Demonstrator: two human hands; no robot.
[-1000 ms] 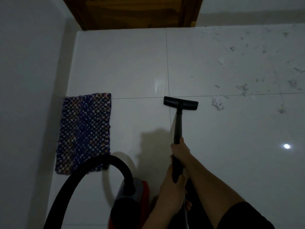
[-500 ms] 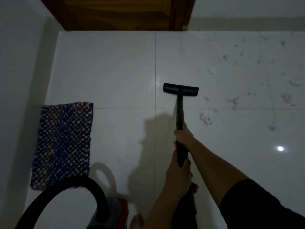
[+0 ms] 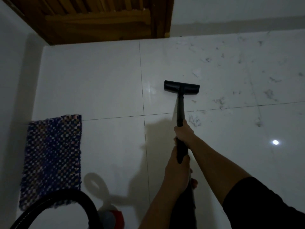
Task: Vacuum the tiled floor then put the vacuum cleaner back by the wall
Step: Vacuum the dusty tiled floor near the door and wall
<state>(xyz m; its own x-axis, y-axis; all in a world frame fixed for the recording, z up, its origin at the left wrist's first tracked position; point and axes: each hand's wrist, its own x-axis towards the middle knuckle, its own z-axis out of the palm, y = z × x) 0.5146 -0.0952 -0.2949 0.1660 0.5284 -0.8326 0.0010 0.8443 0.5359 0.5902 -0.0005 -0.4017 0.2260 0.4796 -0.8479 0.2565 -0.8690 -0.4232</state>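
The room is dim, with a glossy white tiled floor (image 3: 107,83) meeting a wooden door (image 3: 99,19) at the far side and a pale wall (image 3: 13,80) on the left.

The right hand (image 3: 184,134) is clenched around the black wand (image 3: 180,111), at the forward grip position. The left hand (image 3: 177,172) is wrapped around the same wand just behind it, nearer the body. Both forearms extend from the lower right; a dark sleeve (image 3: 264,204) covers the right upper arm.

The wand runs forward and down to the floor nozzle (image 3: 181,88), which rests flat on the tile just right of a grout line and beyond the cross joint. Dust and lint (image 3: 219,101) lie scattered over the tiles to the right of the nozzle, and one clump sits just beside the right hand.

The vacuum cleaner body (image 3: 113,217), grey and red, stands on the floor at the lower edge, left of the arms. Its black hose (image 3: 69,199) arches over it. A blue checked mat (image 3: 52,159) lies beside the left wall. A bright light reflection (image 3: 275,142) shows on the tile at the right.
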